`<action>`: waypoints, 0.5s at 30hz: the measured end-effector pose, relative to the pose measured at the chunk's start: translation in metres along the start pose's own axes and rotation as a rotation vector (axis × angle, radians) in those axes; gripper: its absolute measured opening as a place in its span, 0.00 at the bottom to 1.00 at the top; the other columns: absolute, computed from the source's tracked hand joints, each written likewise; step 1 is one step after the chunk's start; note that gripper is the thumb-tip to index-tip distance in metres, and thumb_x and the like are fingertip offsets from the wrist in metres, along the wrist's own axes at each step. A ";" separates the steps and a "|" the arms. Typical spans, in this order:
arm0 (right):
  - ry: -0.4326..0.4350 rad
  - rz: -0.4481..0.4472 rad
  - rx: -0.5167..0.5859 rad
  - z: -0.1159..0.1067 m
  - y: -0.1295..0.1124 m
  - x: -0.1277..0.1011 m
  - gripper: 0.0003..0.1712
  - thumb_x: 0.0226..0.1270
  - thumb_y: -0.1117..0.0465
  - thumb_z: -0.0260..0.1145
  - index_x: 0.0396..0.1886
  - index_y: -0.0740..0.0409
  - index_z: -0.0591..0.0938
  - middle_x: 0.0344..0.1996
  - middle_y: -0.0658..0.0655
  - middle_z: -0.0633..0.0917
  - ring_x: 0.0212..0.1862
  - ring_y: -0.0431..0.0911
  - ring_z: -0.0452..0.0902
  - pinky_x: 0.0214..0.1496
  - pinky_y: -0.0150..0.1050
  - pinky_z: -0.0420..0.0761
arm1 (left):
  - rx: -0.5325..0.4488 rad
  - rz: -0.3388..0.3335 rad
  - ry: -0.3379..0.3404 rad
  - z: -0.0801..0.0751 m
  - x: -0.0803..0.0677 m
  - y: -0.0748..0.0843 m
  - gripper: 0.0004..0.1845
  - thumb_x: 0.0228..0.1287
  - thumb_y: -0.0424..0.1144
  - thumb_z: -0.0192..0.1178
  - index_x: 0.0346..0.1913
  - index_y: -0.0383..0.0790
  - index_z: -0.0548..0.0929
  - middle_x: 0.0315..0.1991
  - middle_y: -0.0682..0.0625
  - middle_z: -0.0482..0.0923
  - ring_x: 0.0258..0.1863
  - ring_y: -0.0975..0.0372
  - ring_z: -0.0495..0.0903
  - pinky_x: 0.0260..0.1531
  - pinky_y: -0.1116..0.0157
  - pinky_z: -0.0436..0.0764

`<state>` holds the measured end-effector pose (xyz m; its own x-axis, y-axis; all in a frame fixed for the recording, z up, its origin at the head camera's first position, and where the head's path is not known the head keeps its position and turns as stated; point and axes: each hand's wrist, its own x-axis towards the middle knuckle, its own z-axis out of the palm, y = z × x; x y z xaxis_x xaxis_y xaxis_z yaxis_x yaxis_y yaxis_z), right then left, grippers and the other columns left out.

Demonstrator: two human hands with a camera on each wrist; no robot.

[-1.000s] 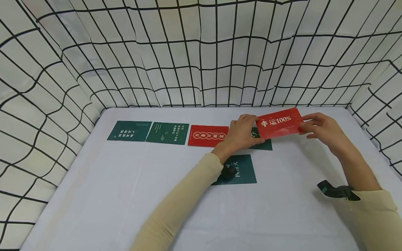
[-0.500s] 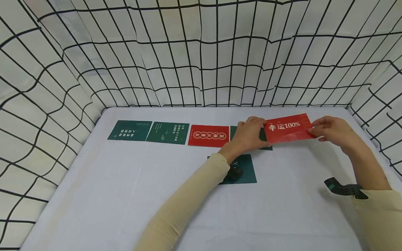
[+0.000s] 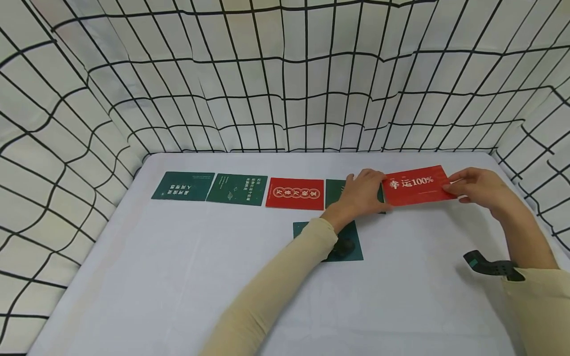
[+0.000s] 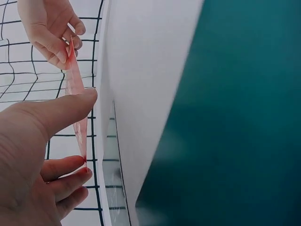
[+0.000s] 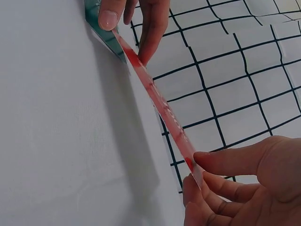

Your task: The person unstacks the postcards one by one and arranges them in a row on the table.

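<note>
A red card (image 3: 419, 186) with white lettering is held slightly above the white table, its shadow falling below it. My right hand (image 3: 478, 190) pinches the card's right edge between thumb and fingers. At the left end, my left hand (image 3: 359, 194) holds the card, thumb at the near corner and fingers at the far one, as the left wrist view shows. Under the left hand lies a dark green card (image 3: 333, 190), partly covered. Nearer to me, another green card (image 3: 356, 252) is partly hidden by the left wrist and its black camera.
A red card (image 3: 295, 194) and two green cards, one in the middle (image 3: 237, 189) and one at the far left (image 3: 183, 186), continue the row leftward on the white table (image 3: 156, 277). White walls with a black grid (image 3: 294, 79) stand behind and at both sides.
Both hands have moved right and a little nearer with the red card, lowering it towards the table. More of the green card under the left hand shows at its left end.
</note>
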<state>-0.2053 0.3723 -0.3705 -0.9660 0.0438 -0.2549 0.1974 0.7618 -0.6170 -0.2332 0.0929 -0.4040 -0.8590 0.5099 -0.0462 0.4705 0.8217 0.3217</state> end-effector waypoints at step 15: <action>-0.068 0.029 0.002 0.000 0.004 0.003 0.40 0.80 0.45 0.57 0.74 0.73 0.64 0.70 0.79 0.67 0.64 0.68 0.70 0.44 0.31 0.84 | 0.062 -0.022 -0.028 0.005 0.007 0.004 0.45 0.62 0.62 0.69 0.79 0.54 0.64 0.78 0.58 0.67 0.79 0.64 0.61 0.83 0.44 0.56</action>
<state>-0.2069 0.3755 -0.3736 -0.9464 0.0219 -0.3223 0.2255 0.7595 -0.6102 -0.2362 0.1013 -0.4079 -0.8639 0.4975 -0.0791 0.4636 0.8466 0.2615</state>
